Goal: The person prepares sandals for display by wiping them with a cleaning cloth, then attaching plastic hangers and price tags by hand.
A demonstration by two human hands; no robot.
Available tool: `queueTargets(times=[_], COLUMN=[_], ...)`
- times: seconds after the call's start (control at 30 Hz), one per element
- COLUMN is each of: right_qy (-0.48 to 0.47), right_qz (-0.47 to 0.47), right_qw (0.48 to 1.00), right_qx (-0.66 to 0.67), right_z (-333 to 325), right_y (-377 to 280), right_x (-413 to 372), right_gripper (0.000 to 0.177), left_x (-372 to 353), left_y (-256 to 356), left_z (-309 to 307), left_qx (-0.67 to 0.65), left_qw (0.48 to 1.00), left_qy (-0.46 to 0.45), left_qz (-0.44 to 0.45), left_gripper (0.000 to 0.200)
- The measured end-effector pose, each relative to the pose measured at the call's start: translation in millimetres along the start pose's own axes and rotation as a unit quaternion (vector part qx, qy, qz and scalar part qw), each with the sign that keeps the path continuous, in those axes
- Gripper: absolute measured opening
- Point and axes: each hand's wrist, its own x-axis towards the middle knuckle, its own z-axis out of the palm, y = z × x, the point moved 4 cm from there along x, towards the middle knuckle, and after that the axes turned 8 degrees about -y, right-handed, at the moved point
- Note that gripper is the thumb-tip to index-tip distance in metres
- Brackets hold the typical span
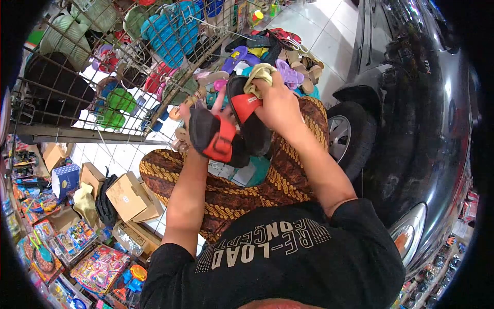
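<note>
My left hand is closed on a pair of black sandals with red straps, its palm mostly hidden behind them. The nearer sandal has a buckle on its red strap. The other sandal stands upright beside it. In my right hand is a bunched pale yellow cloth, pressed at the upper edge of that second sandal. Both hands are raised above my lap, over patterned brown trousers.
Beyond my knees lies a pile of assorted sandals. A wire rack hung with footwear stands at left. A dark car with its wheel is close on the right. Cardboard boxes and packaged toys lie lower left.
</note>
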Motion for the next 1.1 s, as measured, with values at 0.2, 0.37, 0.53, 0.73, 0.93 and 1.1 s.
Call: queueTargets(times=[0.2, 0.37, 0.53, 0.73, 0.93, 1.1], right_qy=[-0.128, -0.254, -0.372, -0.197, -0.143, -0.26], right_qz=[0.097, 0.063, -0.082, 0.026, 0.186, 0.011], right_qw=[0.986, 0.965, 0.923, 0.935, 0.842, 0.957], right_qx=[0.05, 0.023, 0.046, 0.295, 0.486, 0.129], right_z=[32.9, 44.6, 31.4, 1.0, 1.9, 28.8], right_y=[10.0, 22.6, 20.0, 65.1, 43.3, -15.0], right_x=[20.3, 40.1, 43.4, 45.0, -10.3, -54.4], right_gripper=[0.039, 0.049, 0.078, 0.047, 0.033, 0.043], left_x=[2.2, -15.0, -4.1, -7.1, -13.4, -11.9], left_y=[-35.9, -41.8, -41.7, -43.4, -31.7, -35.4], left_z=[-19.4, -46.7, -0.2, -12.9, -57.3, -43.1], left_qx=[-0.034, -0.14, -0.101, -0.162, -0.151, -0.081], left_qw=[0.976, 0.98, 0.98, 0.974, 0.978, 0.985], left_qy=[0.213, 0.133, 0.162, 0.148, 0.143, 0.137], left_qz=[0.007, -0.056, -0.051, -0.058, -0.011, -0.072], left_gripper=[0.104, 0.092, 0.087, 0.098, 0.096, 0.101])
